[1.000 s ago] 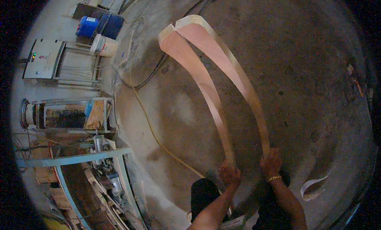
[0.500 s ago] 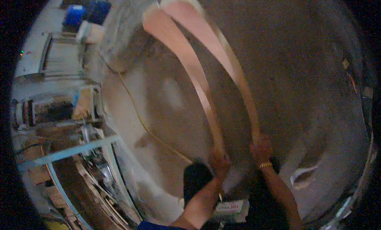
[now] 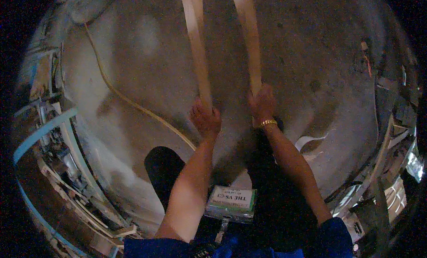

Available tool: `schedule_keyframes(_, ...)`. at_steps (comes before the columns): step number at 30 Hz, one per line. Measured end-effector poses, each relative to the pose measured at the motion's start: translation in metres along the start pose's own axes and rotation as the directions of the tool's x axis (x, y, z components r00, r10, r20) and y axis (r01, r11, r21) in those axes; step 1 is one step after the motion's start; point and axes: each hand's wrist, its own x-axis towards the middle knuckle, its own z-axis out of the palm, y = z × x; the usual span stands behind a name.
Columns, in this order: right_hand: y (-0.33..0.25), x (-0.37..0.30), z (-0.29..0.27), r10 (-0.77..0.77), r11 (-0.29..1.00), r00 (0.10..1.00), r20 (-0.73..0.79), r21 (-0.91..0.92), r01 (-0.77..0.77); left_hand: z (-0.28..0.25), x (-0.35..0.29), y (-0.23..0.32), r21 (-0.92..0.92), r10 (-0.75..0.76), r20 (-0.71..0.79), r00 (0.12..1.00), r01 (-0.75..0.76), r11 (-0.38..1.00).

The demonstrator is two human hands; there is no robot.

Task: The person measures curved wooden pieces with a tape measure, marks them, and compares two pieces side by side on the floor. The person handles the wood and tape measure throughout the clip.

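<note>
Two long, narrow, pale wooden pieces (image 3: 195, 40) run away from me, side by side with a gap between them. My left hand (image 3: 205, 117) is closed around the near end of the left piece. Around the near end of the right wooden piece (image 3: 251, 40), my right hand (image 3: 263, 102) has its fingers wrapped, a gold-coloured band on the wrist. Both far ends lie beyond the top of the picture.
A yellowish hose or cable (image 3: 133, 105) crosses the concrete floor (image 3: 147, 71) on the left. A light blue frame (image 3: 46, 131) stands beside stacked wood strips at far left. A white curved strip (image 3: 311, 138) lies right of my legs. A badge (image 3: 233, 200) hangs before me.
The view has shifted, so my hands appear higher and further left. The flared far ends of the wooden pieces have left the picture. Both hands keep their grip.
</note>
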Motion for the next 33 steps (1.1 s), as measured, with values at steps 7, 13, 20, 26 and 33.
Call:
schedule_keyframes(7,0.001,0.007,0.002,-0.037,0.992,0.997,-0.07,0.114,0.045,-0.001,0.007,0.001,-0.062,0.028,-0.066,0.997,-0.032,0.998)
schedule_keyframes(13,0.007,0.01,0.011,-0.151,0.982,0.971,-0.183,0.085,0.169,-0.006,0.012,0.009,-0.117,0.008,-0.032,0.999,-0.012,0.993)
schedule_keyframes(20,-0.007,0.004,-0.001,0.007,0.997,0.996,-0.089,0.073,0.0,-0.012,0.018,0.008,-0.045,0.011,0.122,0.992,-0.005,0.999)
schedule_keyframes(26,0.003,0.011,0.006,-0.057,0.994,0.986,-0.159,0.082,0.07,0.005,0.009,0.008,-0.066,-0.116,0.13,0.985,0.125,0.99)
schedule_keyframes(33,0.013,0.02,0.008,-0.231,0.967,0.944,-0.234,0.052,0.249,-0.001,0.013,0.001,-0.147,-0.087,0.237,0.968,0.125,0.981)
